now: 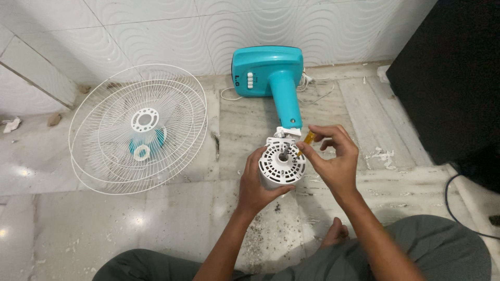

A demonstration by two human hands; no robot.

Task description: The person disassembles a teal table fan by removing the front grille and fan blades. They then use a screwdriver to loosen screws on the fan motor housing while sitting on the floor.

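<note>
Frame centre: left hand (259, 186) is gripping the white fan motor housing (282, 165) from below. Right hand (333, 158) is pinching its rim, fingers closed; yellow-handled tool (309, 137) is showing behind.

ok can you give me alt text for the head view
A person seated on a marble floor grips a white fan motor housing with the left hand, while the right hand holds an orange-handled tool at its rim. White fan grilles lie to the left; the teal fan base lies behind.
</note>
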